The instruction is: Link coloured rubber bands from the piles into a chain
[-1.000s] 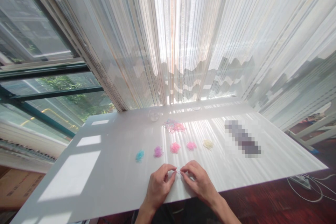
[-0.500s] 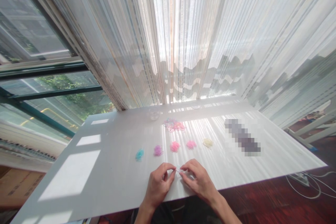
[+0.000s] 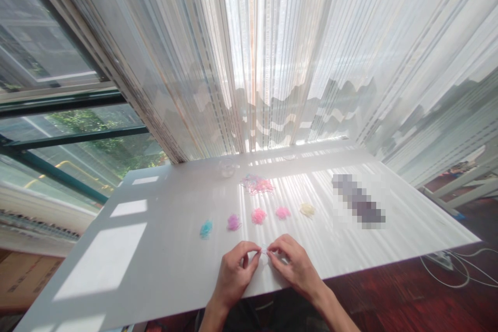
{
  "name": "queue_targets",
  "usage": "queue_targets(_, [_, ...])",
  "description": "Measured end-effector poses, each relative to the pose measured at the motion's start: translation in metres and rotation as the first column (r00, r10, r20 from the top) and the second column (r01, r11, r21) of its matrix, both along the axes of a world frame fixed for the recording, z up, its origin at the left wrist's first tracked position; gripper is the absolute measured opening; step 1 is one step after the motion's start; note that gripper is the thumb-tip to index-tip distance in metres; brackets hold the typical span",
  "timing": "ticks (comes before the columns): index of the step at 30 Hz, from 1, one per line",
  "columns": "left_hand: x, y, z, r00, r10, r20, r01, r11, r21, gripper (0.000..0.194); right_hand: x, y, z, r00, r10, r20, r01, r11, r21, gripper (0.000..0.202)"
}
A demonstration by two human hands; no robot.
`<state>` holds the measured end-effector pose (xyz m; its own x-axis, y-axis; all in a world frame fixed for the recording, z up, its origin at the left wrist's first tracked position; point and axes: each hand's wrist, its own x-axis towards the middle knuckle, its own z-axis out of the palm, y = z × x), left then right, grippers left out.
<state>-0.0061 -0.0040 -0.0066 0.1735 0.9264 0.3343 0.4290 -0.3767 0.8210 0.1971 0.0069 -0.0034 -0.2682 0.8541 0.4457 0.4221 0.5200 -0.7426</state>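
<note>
My left hand (image 3: pixel 238 268) and my right hand (image 3: pixel 291 264) meet over the front edge of the white table (image 3: pixel 171 264). Thumb and forefinger of each are pinched on a small, pale, thin piece (image 3: pixel 264 252) between them, too small to make out. Beyond them lies a row of small piles of thin loops: teal (image 3: pixel 206 229), purple (image 3: pixel 234 222), pink (image 3: pixel 259 216), lighter pink (image 3: pixel 283 212) and pale yellow (image 3: pixel 307 209). Behind the row is a larger mixed pile (image 3: pixel 257 184).
A clear round container (image 3: pixel 227 168) stands at the back of the table. To the right lies a blurred-out dark object (image 3: pixel 360 202). Sheer curtains (image 3: pixel 272 62) hang behind. White cables (image 3: pixel 447 267) lie on the floor at the right, a cardboard box (image 3: pixel 27 280) at the left.
My right thumb and forefinger have drawn slightly closer together around the pale piece. The view has shifted a little; the piles are unchanged.
</note>
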Motion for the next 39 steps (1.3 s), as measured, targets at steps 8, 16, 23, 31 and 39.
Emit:
queue_targets(8, [0.002,0.0,0.005,0.998,0.062,-0.019,-0.062,0.998,-0.002,0.011,0.007,0.012,0.002,0.974,-0.224,-0.042,0.226,0.973,0.037,0.013])
queue_targets(16, [0.002,0.001,0.004,0.994,0.057,-0.088,-0.057,0.998,0.003,0.011,0.034,0.045,0.0,0.892,-0.451,0.038,0.451,0.892,0.02,0.037])
queue_targets(23, [0.001,0.001,0.005,0.993,0.052,-0.109,-0.049,0.998,0.029,0.011,0.034,0.048,-0.005,0.871,-0.487,0.069,0.489,0.872,-0.018,0.046])
queue_targets(31, [0.001,0.002,0.003,0.991,0.04,-0.132,-0.035,0.999,0.037,0.011,0.034,0.049,-0.003,0.868,-0.493,0.062,0.496,0.868,-0.032,0.046])
queue_targets(39, [0.004,0.004,0.009,0.99,0.113,-0.08,-0.114,0.994,0.001,0.014,0.017,0.036,0.009,0.934,-0.358,-0.019,0.358,0.933,0.044,0.022])
